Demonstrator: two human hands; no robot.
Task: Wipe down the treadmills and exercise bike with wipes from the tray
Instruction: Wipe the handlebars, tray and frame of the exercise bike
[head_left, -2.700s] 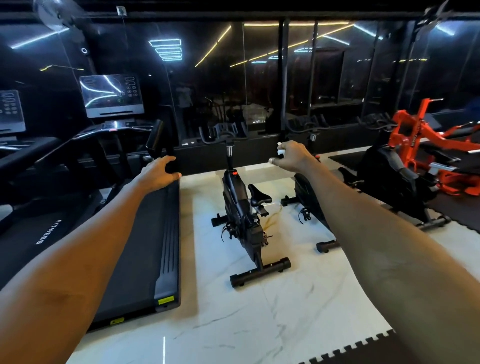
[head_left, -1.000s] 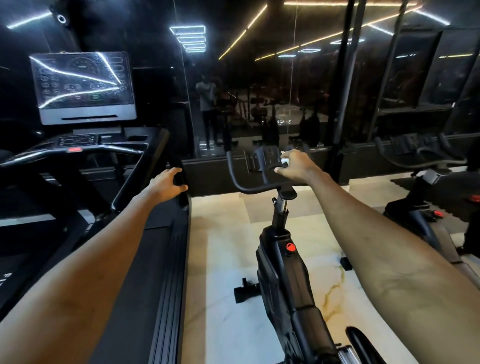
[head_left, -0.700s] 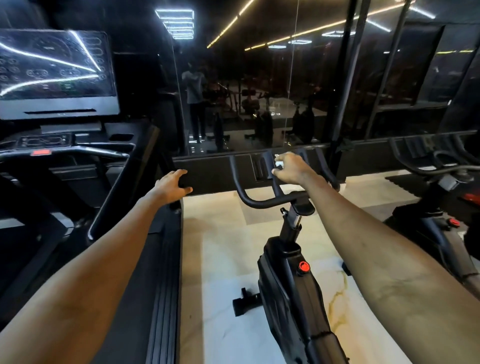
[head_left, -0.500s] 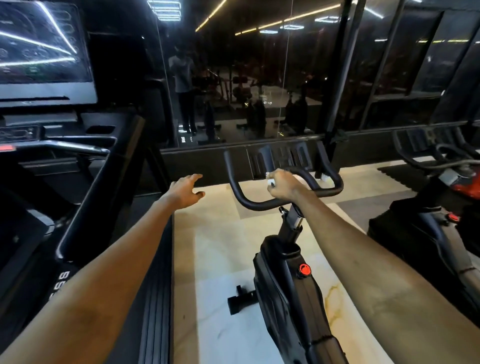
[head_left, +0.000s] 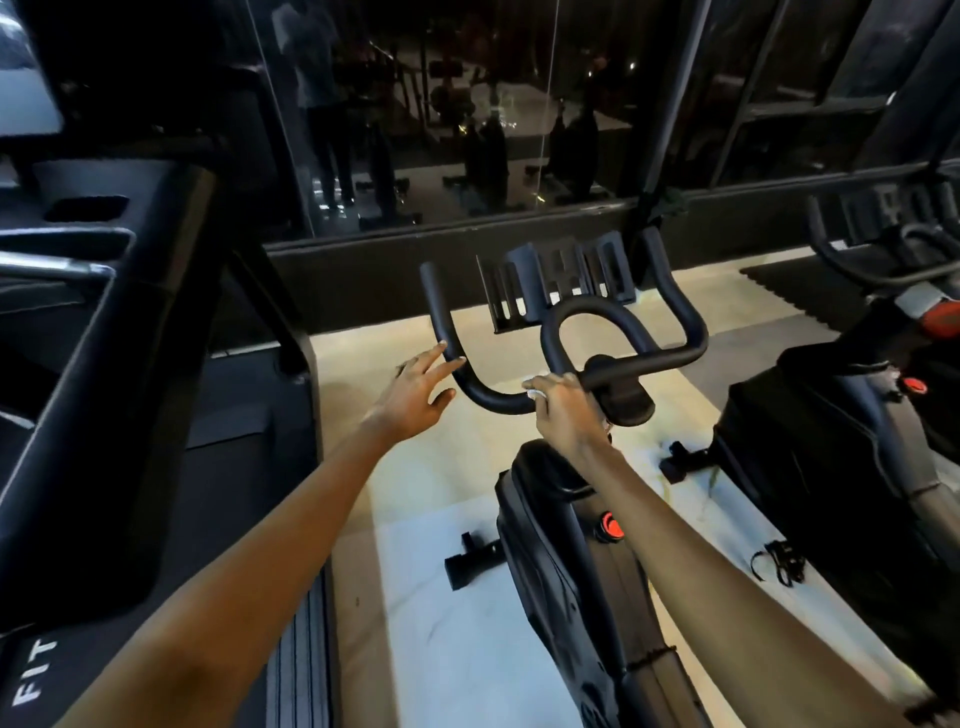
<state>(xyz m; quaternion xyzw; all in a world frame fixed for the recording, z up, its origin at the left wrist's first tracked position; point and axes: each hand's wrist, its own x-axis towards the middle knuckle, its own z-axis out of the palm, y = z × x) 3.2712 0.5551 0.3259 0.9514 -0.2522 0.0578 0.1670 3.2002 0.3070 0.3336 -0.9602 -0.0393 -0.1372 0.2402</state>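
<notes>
— Dark glass (head_left: 467, 104) runs along the far wall and dimly mirrors gym gear. Below it lies a pale marble floor (head_left: 431, 649).

— What stands on that floor?

— A black exercise bike (head_left: 561, 597), straight ahead, seen from above and behind its handlebars (head_left: 675, 358). A red knob (head_left: 610, 527) sits on the frame below the bars, and a slotted black holder (head_left: 556, 280) rises at their front.

— And the hands?

— The right hand (head_left: 563, 410) is curled round the crossbar, just left of the middle stem. A small white scrap of wipe (head_left: 535, 396) shows under its fingers, pressed between hand and bar.

— So the wipe is on the bike?

— Yes, against the handlebars, mostly hidden by the fingers that grip it.

— The other hand?

— The left hand (head_left: 415, 400) holds nothing. Its fingers are straight and spread, and the fingertips reach the left bend of the handlebars, where the bar curves upward. They look to be touching it, though I cannot say for sure.

— What lies to either side?

— A treadmill (head_left: 156, 338) on the left, just beside the bike. Its thick black side arm slopes toward the camera, and the ribbed edge of its deck runs along the marble. White letters show at its near corner.

— And on the right?

— A second bike (head_left: 810, 441), also black, near the first, with its own handlebars up by the glass. A dark foam mat (head_left: 779, 280) with a toothed edge lies on the floor near its front end.
</notes>
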